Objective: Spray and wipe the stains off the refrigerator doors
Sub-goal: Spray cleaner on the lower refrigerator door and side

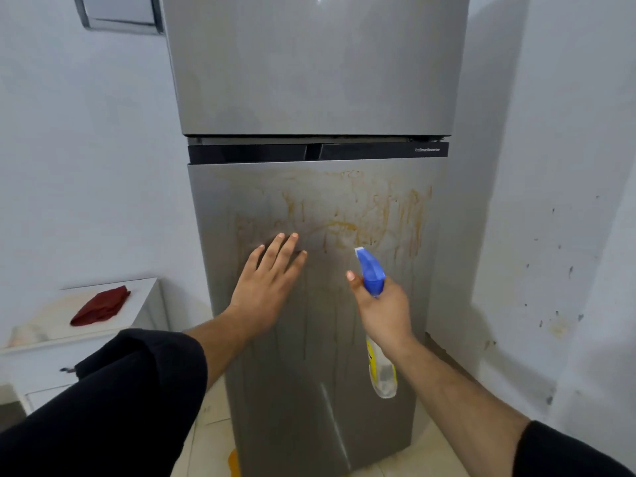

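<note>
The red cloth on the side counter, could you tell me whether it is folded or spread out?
Folded: the red cloth lies bunched in a compact, layered bundle on the white counter, untouched by either hand.

Refrigerator doors [309, 304]: two silver panels, both shut, upper above lower.
Stains [347, 215]: orange-yellow smears and drips across the lower door's upper half, just above the grip.
Spray bottle [375, 304]: blue trigger head, clear body hanging below the grip, nozzle toward the stains.
Cloth [101, 306]: dark red, crumpled, on the tabletop far left of the grip.
</note>
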